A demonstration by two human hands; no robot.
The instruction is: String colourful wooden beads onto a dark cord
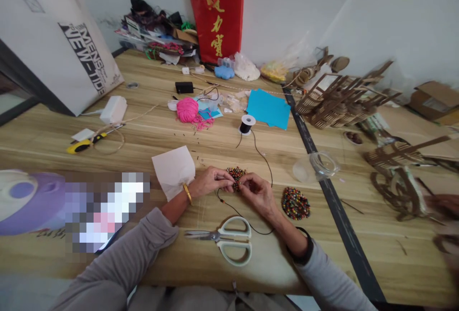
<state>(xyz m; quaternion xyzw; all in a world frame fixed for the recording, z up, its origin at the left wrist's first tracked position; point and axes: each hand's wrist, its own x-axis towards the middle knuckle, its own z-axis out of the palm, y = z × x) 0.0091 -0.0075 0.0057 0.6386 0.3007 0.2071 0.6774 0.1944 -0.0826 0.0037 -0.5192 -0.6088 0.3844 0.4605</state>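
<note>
Between my two hands lies a bunch of small multicoloured beads, partly covered by my fingers. My left hand pinches at the near left edge of the beads. From the other side my right hand has its thumb and forefinger closed on them. A thin black cord with a small bead on it loops below my hands. More of this cord runs up to a black spool. Right of my right hand rests a coiled beaded strand. White-handled scissors lie just in front of me.
Left are a paper sheet, a yellow cutter, a blurred-out phone and a purple-white container. Pink yarn and blue sheets sit further back. A plastic cup and wooden models are right, near another person's hand.
</note>
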